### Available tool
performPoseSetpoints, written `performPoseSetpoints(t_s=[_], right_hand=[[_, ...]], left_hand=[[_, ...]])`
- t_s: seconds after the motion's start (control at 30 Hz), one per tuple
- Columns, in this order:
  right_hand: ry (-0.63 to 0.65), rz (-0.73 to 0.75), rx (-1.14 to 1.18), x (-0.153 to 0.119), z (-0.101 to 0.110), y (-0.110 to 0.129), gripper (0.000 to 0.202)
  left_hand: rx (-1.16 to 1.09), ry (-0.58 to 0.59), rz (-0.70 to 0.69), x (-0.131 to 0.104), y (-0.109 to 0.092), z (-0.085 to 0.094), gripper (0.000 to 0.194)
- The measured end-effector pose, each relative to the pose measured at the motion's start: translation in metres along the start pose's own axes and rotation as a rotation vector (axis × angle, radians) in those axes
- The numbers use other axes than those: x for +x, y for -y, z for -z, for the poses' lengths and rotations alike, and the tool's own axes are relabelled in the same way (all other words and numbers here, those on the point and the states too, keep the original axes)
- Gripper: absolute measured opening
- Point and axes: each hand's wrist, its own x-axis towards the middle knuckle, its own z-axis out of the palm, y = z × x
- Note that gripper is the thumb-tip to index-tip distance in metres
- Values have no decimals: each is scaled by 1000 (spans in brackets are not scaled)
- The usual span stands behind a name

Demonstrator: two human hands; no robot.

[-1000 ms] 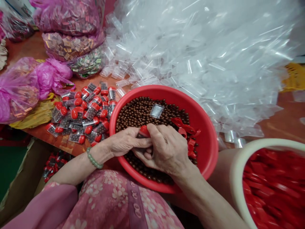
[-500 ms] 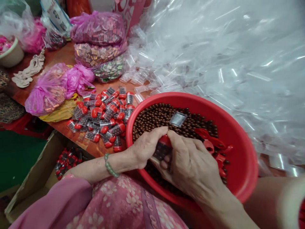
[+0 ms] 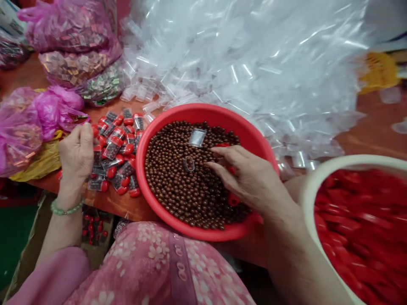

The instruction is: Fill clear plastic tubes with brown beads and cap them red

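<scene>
At the left edge of a pile of small clear containers with red caps (image 3: 116, 148), my left hand (image 3: 76, 154) has its fingers curled in. What it holds, if anything, is hidden behind the fingers. My right hand (image 3: 246, 178) hovers over the red basin (image 3: 205, 109), thumb and forefinger apart with nothing between them. Brown beads (image 3: 178, 190) fill much of the basin. Two short clear plastic sleeves lie on the beads: a flat-looking sleeve (image 3: 197, 137) and a sleeve with its open end up (image 3: 189, 164). Red caps (image 3: 233, 199) show partly under my right hand.
A cream tub (image 3: 310, 203) full of red plastic pieces stands at the right. Behind the basin spreads a large heap of clear sleeves (image 3: 203, 63). Pink bags (image 3: 70, 34) of small pieces sit at the left. Below the table edge, a box (image 3: 28, 241) holds more red-capped containers.
My hands have parted: earlier both held a red-capped container over the basin. The left has gone to the pile, while the right stays over the basin. The view has turned right, showing the tub.
</scene>
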Motion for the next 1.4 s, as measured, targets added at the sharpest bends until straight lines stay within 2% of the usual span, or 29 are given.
performPoseSetpoints(t_s=[0.07, 0.13, 0.23, 0.3, 0.4, 0.47, 0.57, 0.67, 0.8, 1.07, 1.23, 1.3, 1.4], right_hand=[[160, -37, 65, -1, -2, -7, 28], [270, -38, 147, 1, -3, -7, 33], [337, -15, 280, 12, -9, -6, 47], [350, 21, 333, 19, -15, -8, 50], [341, 87, 352, 26, -25, -11, 37], [300, 81, 371, 27, -27, -11, 32], [187, 52, 394, 27, -25, -9, 37], [162, 129, 381, 25, -19, -5, 36], [116, 121, 357, 23, -15, 0, 36], [182, 195, 322, 18, -21, 3, 33], [178, 223, 318, 17, -20, 6, 34], [180, 233, 304, 17, -21, 6, 34], [167, 231, 318, 15, -22, 6, 35]], left_hand=[[122, -69, -177, 18, 24, 9, 34], [173, -76, -322, 27, 39, 12, 27], [171, -63, -439, 23, 36, 5, 32], [166, -48, -454, 11, 22, -5, 35], [123, 30, -464, -13, -5, -27, 34], [25, 176, -470, -28, -19, -42, 33], [-113, 379, -438, -43, -28, -62, 32], [-167, 448, -419, -49, -30, -75, 30], [-210, 516, -399, -50, -29, -83, 29], [-237, 682, -368, -49, -28, -94, 35], [-225, 880, -429, -47, -28, -98, 59], [-218, 916, -458, -47, -26, -100, 68], [-227, 917, -460, -48, -23, -103, 72]])
